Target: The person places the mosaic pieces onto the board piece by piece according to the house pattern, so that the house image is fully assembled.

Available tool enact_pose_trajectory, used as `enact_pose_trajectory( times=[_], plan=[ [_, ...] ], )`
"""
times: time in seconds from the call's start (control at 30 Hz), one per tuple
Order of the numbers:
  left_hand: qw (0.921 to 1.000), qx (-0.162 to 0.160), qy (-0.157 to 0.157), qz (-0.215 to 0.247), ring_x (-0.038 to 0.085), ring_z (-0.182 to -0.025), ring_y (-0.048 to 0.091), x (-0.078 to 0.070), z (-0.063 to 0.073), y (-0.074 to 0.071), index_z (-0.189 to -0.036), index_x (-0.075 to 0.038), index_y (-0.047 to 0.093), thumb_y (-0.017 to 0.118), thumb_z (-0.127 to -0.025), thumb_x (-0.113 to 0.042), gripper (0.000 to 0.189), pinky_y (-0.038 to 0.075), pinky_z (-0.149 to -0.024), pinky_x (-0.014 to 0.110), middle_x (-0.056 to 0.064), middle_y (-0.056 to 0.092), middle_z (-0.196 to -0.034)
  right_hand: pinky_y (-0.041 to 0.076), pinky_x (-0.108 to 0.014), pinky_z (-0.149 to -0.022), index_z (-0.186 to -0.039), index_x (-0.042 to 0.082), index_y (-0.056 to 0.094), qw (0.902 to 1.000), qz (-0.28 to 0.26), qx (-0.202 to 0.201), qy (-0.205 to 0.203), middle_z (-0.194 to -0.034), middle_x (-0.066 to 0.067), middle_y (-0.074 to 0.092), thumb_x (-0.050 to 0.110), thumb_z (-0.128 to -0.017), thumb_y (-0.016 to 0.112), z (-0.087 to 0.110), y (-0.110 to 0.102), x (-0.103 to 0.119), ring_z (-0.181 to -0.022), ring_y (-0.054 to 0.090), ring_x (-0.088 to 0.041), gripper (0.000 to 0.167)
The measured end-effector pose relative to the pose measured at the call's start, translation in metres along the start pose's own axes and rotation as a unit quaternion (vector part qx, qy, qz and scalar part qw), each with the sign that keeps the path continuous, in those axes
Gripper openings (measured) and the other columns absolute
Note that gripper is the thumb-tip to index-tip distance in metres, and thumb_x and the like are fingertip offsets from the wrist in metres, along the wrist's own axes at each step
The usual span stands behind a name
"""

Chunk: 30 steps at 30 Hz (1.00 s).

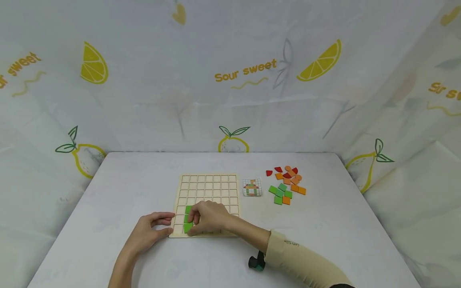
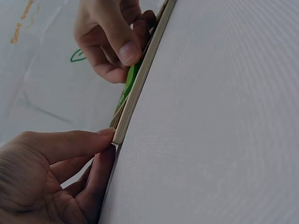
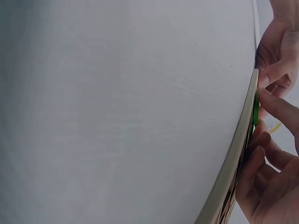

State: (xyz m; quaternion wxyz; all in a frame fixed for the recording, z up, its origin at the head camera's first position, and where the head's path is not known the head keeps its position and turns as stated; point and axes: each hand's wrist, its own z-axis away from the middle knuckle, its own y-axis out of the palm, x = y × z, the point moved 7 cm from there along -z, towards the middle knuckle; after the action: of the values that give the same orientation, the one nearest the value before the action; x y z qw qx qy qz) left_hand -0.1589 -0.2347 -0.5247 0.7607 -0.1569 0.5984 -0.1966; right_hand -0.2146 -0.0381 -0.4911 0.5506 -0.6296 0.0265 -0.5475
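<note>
Beige fabric of the sleeve [image 1: 306, 260] sits closest to me, reaching in from the near right of the wooden grid board [image 1: 209, 193], with a small black object [image 1: 256, 263] by its cuff that I can't identify. At the board's left edge, towards the near corner, the left hand [image 1: 145, 233] touches with thumb and fingers spread apart, nothing that I can see clamped between them; I take it to be bracing the board against sliding. Over the board's near left part, the right hand [image 1: 212, 216] has its fingers bent and the thumb set apart from them, with green tiles [image 1: 187, 228] in between; whether it pinches one I can't tell, since it covers part of them. That straddling grip probably serves to square them up. Thin ribs divide the board into square cells, and three in the second column from its left, at the near end, hold these tiles. Just right of the board lies a card [image 1: 252, 193] printed with a gridded figure, likely kept there for easy reading. Beyond the card, well right of the board, loose green pieces [image 1: 288, 194] lie nearer, then orange pieces [image 1: 301, 191], and red pieces [image 1: 269, 173] farther out. Behind everything hangs the lemon-print backdrop [image 1: 162, 120].
</note>
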Motion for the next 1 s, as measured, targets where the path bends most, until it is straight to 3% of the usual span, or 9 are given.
enact_pose_trajectory(
  times=[0.23,0.5,0.73,1.0],
  plan=[
    [1.0000,0.001,-0.004,0.004,0.014,-0.113,0.071,0.001,0.000,0.001,-0.135,-0.008,0.074,0.088,-0.087,-0.012,0.050,0.051,-0.093,0.017,0.006,0.078,-0.122,0.046,-0.021,-0.059,-0.088,0.028,0.077,0.9998,0.010,0.013,0.010,-0.075,0.022,0.066,0.031,-0.082,0.095,-0.001,-0.001,-0.001,-0.070,0.058,0.005,0.019],
    [1.0000,0.001,-0.008,0.004,0.013,-0.113,0.071,-0.001,-0.001,0.000,-0.134,-0.010,0.075,0.089,-0.087,-0.013,0.049,0.051,-0.094,0.016,0.005,0.078,-0.121,0.049,-0.020,-0.059,-0.091,0.025,0.080,0.9998,0.011,0.017,-0.006,-0.077,0.020,0.071,0.023,-0.086,0.090,-0.003,-0.001,0.005,-0.071,0.061,0.006,0.011],
    [0.9999,0.002,-0.015,0.003,0.009,-0.111,0.071,0.001,-0.001,0.001,-0.133,-0.011,0.075,0.088,-0.087,-0.013,0.048,0.051,-0.095,0.015,0.004,0.078,-0.121,0.048,-0.022,-0.057,-0.089,0.028,0.078,0.9995,0.028,0.017,-0.002,-0.074,0.022,0.068,0.027,-0.086,0.091,-0.003,0.000,0.002,-0.069,0.059,0.006,0.013],
    [0.9999,-0.004,-0.010,0.002,0.010,-0.110,0.072,-0.001,-0.001,0.000,-0.133,-0.011,0.076,0.089,-0.086,-0.012,0.048,0.051,-0.093,0.014,0.004,0.079,-0.118,0.045,-0.021,-0.059,-0.091,0.027,0.079,0.9998,-0.005,0.009,-0.016,-0.078,0.021,0.069,0.026,-0.087,0.090,0.001,-0.017,-0.003,-0.071,0.060,0.003,0.011]
  ],
)
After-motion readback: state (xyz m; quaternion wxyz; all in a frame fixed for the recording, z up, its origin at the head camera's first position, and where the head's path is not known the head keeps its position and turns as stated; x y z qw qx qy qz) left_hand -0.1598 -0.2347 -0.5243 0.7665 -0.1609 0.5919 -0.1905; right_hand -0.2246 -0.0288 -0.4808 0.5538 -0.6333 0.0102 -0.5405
